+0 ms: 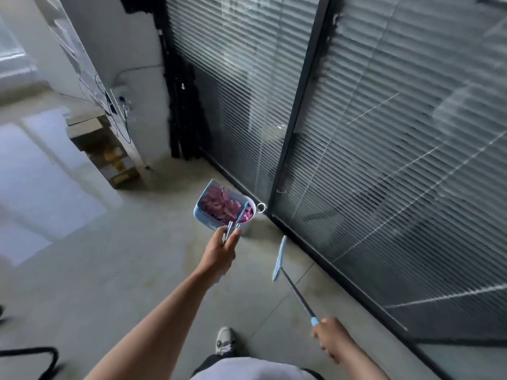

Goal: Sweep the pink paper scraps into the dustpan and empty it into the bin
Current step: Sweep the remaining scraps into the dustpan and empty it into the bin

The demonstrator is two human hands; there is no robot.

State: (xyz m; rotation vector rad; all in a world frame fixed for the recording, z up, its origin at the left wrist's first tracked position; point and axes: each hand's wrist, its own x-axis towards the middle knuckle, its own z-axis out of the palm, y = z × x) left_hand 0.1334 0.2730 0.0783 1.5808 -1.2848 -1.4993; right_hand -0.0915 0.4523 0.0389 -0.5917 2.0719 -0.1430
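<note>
Left hand (222, 249) grips the metal handle of a pale blue plastic dustpan (211, 212), ribbed comb edge along its near rim, tilted over a small white bin (251, 215) standing on the floor just beside the glass partition (384, 133). Pink paper scraps (219, 205), crumpled and ragged, fill the pan and show inside the bin's mouth. Right hand (330, 338) is closed round the blue-tipped end of a thin dark broom (282, 259) shaft, flat blue head raised off the smooth grey concrete floor (109, 270). Slatted blinds behind the glass.
</note>
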